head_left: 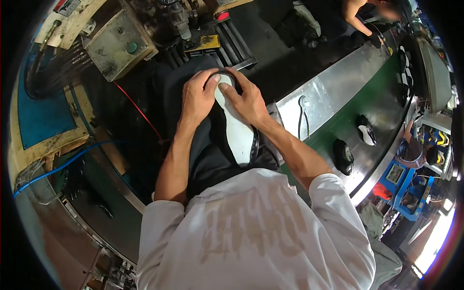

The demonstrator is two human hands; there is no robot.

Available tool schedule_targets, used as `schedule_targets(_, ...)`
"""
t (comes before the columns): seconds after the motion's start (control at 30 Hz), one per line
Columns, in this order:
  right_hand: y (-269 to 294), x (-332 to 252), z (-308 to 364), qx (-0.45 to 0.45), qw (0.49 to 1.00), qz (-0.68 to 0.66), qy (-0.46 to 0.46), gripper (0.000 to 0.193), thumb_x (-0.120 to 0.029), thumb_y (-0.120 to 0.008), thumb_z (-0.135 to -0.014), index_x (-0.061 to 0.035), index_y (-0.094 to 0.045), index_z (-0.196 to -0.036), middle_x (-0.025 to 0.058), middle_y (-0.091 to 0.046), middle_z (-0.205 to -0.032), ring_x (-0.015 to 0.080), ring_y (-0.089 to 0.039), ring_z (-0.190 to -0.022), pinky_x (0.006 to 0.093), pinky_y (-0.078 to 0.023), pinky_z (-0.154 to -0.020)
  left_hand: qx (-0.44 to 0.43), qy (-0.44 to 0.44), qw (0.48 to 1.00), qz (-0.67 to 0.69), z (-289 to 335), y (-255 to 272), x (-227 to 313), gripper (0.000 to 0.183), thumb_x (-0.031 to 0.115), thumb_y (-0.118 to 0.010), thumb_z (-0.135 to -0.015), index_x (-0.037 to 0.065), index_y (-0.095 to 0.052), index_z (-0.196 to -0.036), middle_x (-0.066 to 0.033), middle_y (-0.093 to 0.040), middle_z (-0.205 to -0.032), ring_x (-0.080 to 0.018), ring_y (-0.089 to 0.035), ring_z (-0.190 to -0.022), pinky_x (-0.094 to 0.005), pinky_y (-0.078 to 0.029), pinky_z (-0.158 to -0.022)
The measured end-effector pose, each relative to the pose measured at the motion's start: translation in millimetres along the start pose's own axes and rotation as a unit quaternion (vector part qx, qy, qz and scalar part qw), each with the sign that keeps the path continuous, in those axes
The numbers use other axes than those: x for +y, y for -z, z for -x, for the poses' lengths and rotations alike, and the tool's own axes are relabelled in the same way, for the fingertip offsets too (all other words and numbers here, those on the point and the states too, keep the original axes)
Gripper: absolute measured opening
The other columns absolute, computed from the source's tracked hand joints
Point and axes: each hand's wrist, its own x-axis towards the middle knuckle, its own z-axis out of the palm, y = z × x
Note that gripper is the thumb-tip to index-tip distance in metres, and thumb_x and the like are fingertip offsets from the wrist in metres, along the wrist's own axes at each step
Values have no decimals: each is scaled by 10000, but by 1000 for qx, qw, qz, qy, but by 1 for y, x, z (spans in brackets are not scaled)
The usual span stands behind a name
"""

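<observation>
A black shoe [238, 124] lies over my lap with its pale, whitish underside turned up. My left hand [199, 94] wraps round the left side of its far end, the thumb pressing on the pale bottom. From the right, my right hand [245, 99] grips the same end, its thumb also on the underside close to the other thumb. Both sets of fingers curl over the dark edge, so the upper beneath them is mostly hidden. Pincers [303, 117] rest on the metal ledge [328, 94] to the right of my right forearm.
Black shoes [343, 157] with pale bottoms sit on a green conveyor belt [319, 145] at right. Ahead stands a machine with a grey control box [118, 48] and a yellow block [205, 44]. A co-worker's arm [355, 19] reaches in at far right. Blue trays [408, 193] stand beyond the belt.
</observation>
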Motion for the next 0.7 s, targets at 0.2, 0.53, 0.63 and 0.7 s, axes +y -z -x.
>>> schedule_targets(0.2, -1, 4, -5, -3, 1000, -14, 0, 619, -355, -718, -995, 12, -573, -1471, 285, -713, -1254, 400, -732, -1064, 431, -553, -944, 24, 101, 995, 1, 4, -12, 9, 255, 129, -649, -1030, -36, -730, -1207, -250, -755, -1136, -397, -743, -1042, -425, -574, -904)
schedule_targets(0.53, 5, 23, -8, -26, 999, -12, -20, 649, -423, -695, -1028, 1, -529, -1491, 276, -728, -1205, 373, -733, -1064, 419, -547, -969, -180, 158, 961, 138, 3, 17, 10, 495, 34, -606, -1033, -42, -545, -1519, -116, -669, -1386, -149, -623, -1232, -294, -471, -1081)
schedule_targets(0.63, 6, 38, -9, -19, 990, -138, -7, 636, -423, -674, -1044, 8, -526, -1488, 256, -731, -1193, 363, -731, -1051, 424, -551, -953, -153, 226, 866, 420, 17, 8, 2, 556, 130, -568, -1086, -14, -436, -1607, -122, -563, -1528, -177, -510, -1409, -324, -358, -1209)
schedule_targets(0.7, 10, 34, -7, -46, 988, -141, -50, 619, -396, -675, -1053, 19, -523, -1486, 231, -727, -1211, 312, -714, -1085, 398, -543, -964, -101, 289, 801, 515, 38, -19, -15, 587, 252, -472, -1150, 6, -328, -1663, -124, -431, -1647, -214, -375, -1532, -349, -245, -1284)
